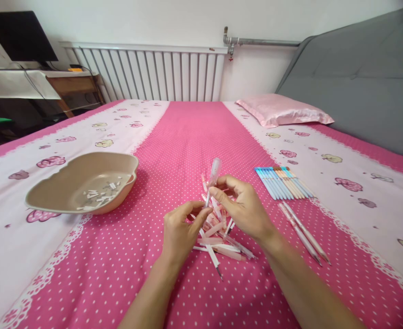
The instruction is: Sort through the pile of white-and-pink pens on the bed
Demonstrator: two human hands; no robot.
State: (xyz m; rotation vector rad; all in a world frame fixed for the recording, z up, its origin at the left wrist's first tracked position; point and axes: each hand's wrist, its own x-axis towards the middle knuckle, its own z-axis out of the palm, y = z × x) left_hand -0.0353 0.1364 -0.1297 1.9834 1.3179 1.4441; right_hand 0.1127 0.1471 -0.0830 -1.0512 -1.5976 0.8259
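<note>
Head view: hands are pinching a translucent pen piece (216, 169) over a heap of pen parts (215, 241) on the bed (194, 137).
Left hand (184, 228) is closing thumb and fingers on its lower end, right hand (244, 205) is gripping higher up, probably steadying it from two points; heap is lying just below, likely for easy reach; basin (74, 171) is holding small white bits (100, 199), presumably against scattering; blue and beige pens (280, 183) are lying side by side, seemingly kept orderly, two pale pens (304, 232) nearer.
</note>
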